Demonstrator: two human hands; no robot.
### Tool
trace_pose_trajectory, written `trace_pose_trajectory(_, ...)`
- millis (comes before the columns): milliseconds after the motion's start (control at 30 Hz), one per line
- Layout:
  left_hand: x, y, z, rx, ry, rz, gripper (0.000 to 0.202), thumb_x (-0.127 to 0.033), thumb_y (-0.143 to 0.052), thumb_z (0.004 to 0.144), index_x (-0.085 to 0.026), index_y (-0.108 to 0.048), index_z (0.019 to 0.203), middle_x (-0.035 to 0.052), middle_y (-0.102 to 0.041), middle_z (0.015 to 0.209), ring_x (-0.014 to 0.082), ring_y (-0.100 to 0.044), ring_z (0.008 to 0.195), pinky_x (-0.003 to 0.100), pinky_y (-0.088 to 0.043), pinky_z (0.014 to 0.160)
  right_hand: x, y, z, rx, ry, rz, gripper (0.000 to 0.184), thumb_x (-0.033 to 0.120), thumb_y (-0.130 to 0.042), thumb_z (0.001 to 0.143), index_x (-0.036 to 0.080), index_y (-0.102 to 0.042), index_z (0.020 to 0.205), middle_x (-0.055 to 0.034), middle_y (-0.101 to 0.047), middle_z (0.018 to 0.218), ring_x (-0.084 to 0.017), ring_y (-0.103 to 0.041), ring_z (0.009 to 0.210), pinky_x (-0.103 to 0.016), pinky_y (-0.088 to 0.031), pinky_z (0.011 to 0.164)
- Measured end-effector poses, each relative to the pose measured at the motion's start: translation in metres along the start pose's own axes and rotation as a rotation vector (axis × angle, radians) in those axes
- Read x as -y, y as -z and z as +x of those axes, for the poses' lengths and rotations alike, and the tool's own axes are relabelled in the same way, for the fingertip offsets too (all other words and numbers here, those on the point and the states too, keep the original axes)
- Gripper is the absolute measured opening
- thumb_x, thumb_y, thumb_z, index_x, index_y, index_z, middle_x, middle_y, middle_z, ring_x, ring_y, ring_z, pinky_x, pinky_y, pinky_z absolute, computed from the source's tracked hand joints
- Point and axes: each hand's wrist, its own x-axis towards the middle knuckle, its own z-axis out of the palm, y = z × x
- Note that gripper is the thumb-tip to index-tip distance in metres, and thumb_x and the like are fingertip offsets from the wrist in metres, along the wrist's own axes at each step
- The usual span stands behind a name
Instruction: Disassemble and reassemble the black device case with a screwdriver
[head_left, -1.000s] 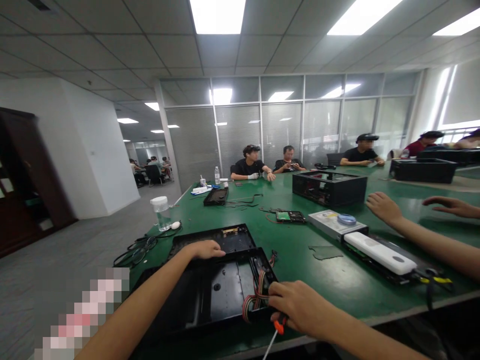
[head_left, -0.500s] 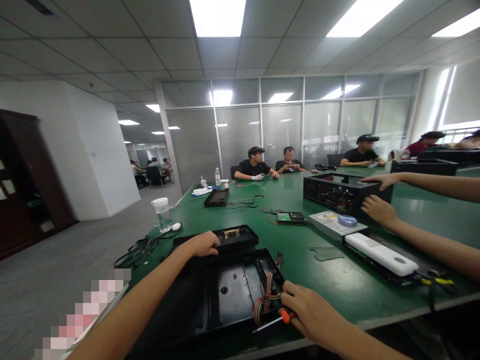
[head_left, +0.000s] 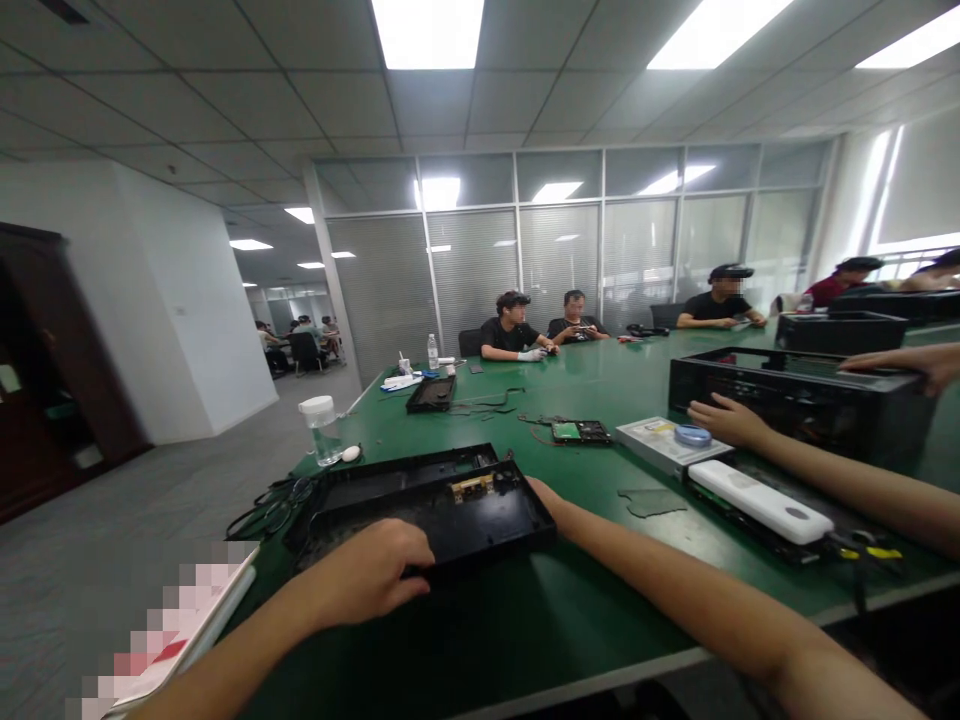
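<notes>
My left hand (head_left: 386,565) is closed on the near edge of a black shallow casing (head_left: 480,520), which has a gold-coloured connector (head_left: 474,487) inside. The casing is tilted toward me. Behind it lies a second black casing (head_left: 420,467), partly covered by the first. My right hand (head_left: 546,498) is at the right end of the two casings; its fingers are hidden behind the front one. The screwdriver and the striped ribbon wires are out of sight.
On the right, another person's hands (head_left: 731,420) hold a black computer case (head_left: 787,400). Nearer are a grey metal drive (head_left: 660,443) with a blue roll (head_left: 692,436), a white device (head_left: 757,500) and a hard drive (head_left: 581,432). A clear jar (head_left: 322,430) and cables (head_left: 281,500) stand left.
My right hand has moved the larger casing with the wires away behind the other one. My left hand has brought the casing with the connector nearer. The other person's computer case has shifted right.
</notes>
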Motion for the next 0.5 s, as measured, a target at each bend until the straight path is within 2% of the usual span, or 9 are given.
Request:
trace_pose_trajectory(67,-0.002,-0.014,-0.006,0.029,0.023,-0.026,0.011,-0.030,-0.053,0.080,-0.022,-0.061,0.081,0.0013,-0.059,0.082,0.0156,-0.053,0.078,0.025,-0.036,0.073,-0.012,0.009,-0.003,-0.001,0.034,-0.136,0.033,0.017,-0.047,0.078,0.017,-0.055,0.110,-0.0100,-0.048,0.123,-0.024,-0.045,0.108,-0.038,-0.035,0.094)
trace_pose_trajectory(167,-0.003,-0.033,-0.012,0.056,0.039,-0.050,0.009,-0.028,-0.054,0.078,-0.023,-0.061,0.080,0.0016,-0.060,0.082,0.0157,-0.054,0.078,0.025,-0.037,0.072,-0.037,0.035,-0.020,-0.009,0.111,-0.566,0.045,0.011,-0.046,0.077,0.018,-0.045,0.121,-0.0119,-0.032,0.135,-0.025,-0.041,0.113,-0.043,-0.032,0.094)
trace_pose_trajectory(233,-0.001,-0.043,-0.012,0.089,0.056,-0.050,0.009,-0.028,-0.056,0.076,-0.023,-0.062,0.080,0.0025,-0.061,0.083,0.0166,-0.054,0.079,0.025,-0.038,0.071,-0.054,0.058,-0.034,-0.016,0.108,-0.761,0.043,0.012,-0.046,0.078,0.018,-0.045,0.121,-0.0120,-0.032,0.133,-0.024,-0.043,0.111,-0.042,-0.034,0.093)
trace_pose_trajectory(300,0.004,-0.049,-0.007,0.166,0.106,-0.026,0.011,-0.031,-0.061,0.071,-0.022,-0.064,0.078,0.0036,-0.061,0.083,0.0186,-0.055,0.079,0.026,-0.040,0.067,-0.066,0.079,-0.046,-0.064,0.078,-0.815,0.034,0.017,-0.046,0.080,0.016,-0.050,0.114,-0.0126,-0.039,0.126,-0.023,-0.044,0.109,-0.039,-0.036,0.091)
trace_pose_trajectory(367,0.012,-0.049,0.006,0.326,0.188,-0.023,0.018,-0.034,-0.067,0.063,-0.021,-0.065,0.074,0.0037,-0.061,0.073,0.0199,-0.056,0.070,0.026,-0.040,0.058,-0.071,0.093,-0.053,-0.162,0.049,-0.776,0.027,0.022,-0.044,0.083,0.014,-0.052,0.108,-0.0127,-0.047,0.116,-0.021,-0.047,0.104,-0.036,-0.038,0.090)
trace_pose_trajectory(433,0.020,-0.045,0.028,0.498,0.228,-0.106,0.025,-0.040,-0.067,0.061,-0.020,-0.066,0.076,0.0020,-0.060,0.062,0.0183,-0.056,0.058,0.025,-0.040,0.050,-0.068,0.097,-0.055,-0.261,0.036,-0.701,0.026,0.026,-0.041,0.085,0.013,-0.051,0.105,-0.0116,-0.052,0.105,-0.019,-0.050,0.097,-0.033,-0.040,0.086)
trace_pose_trajectory(467,0.024,-0.042,0.042,0.541,0.208,-0.167,0.027,-0.043,-0.064,0.065,-0.019,-0.066,0.078,0.0011,-0.059,0.059,0.0167,-0.055,0.054,0.024,-0.040,0.049,-0.065,0.096,-0.054,-0.287,0.038,-0.668,0.026,0.028,-0.040,0.086,0.013,-0.051,0.104,-0.0109,-0.053,0.101,-0.018,-0.051,0.094,-0.032,-0.040,0.084)
trace_pose_trajectory(500,0.028,-0.040,0.057,0.504,0.152,-0.215,0.029,-0.044,-0.059,0.070,-0.020,-0.066,0.083,0.0008,-0.060,0.061,0.0156,-0.055,0.055,0.023,-0.041,0.051,-0.061,0.092,-0.052,-0.286,0.049,-0.645,0.026,0.030,-0.039,0.087,0.013,-0.051,0.102,-0.0102,-0.054,0.098,-0.017,-0.051,0.090,-0.031,-0.041,0.082)
